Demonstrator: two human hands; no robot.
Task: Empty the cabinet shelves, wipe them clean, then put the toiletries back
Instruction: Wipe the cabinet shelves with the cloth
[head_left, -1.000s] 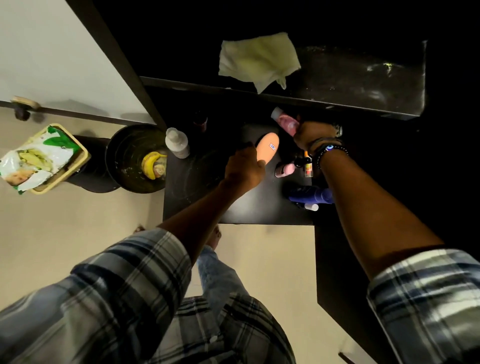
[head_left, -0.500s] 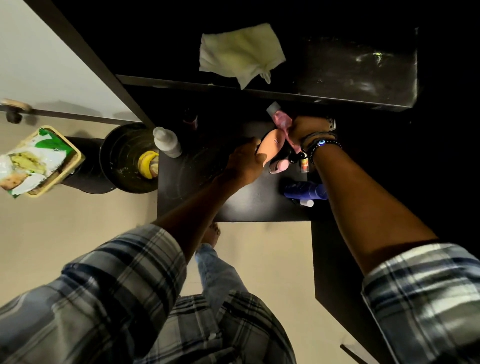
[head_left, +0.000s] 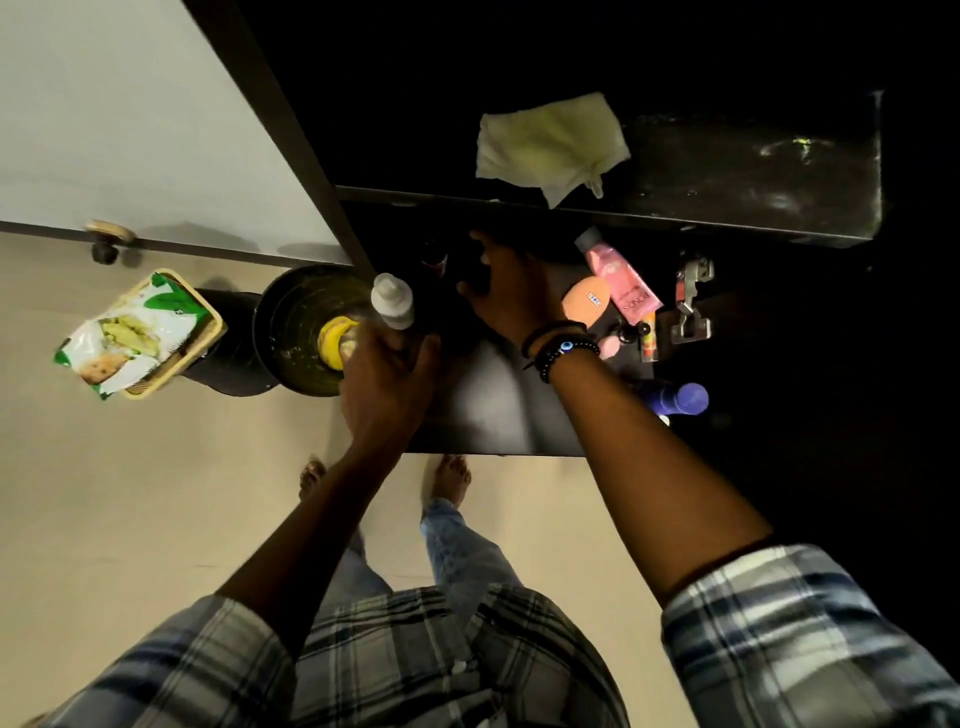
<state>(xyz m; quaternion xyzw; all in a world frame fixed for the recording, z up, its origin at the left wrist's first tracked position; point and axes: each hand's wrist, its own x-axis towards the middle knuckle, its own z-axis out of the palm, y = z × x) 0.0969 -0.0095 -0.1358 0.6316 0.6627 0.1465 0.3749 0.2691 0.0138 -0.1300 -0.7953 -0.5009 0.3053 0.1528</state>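
On the dark lower shelf lie an orange tube and a pink tube, side by side and free of both hands. My left hand is at the shelf's left edge, its fingers wrapped around the lower part of a white bottle. My right hand reaches into the dark back left corner beside a dark bottle with a reddish cap; its thumb and fingers curve apart, and what lies between them is lost in shadow. A pale cloth lies on the upper shelf.
A blue bottle, a small pink item and a small orange bottle sit at the shelf's right. A metal hinge is on the right wall. Left, on the floor: a dark bowl with bananas and a basket of snack packets.
Both hands have let go of the orange and pink tubes, which now lie on the shelf. Both moved left: the left to the white bottle, the right into the back corner.
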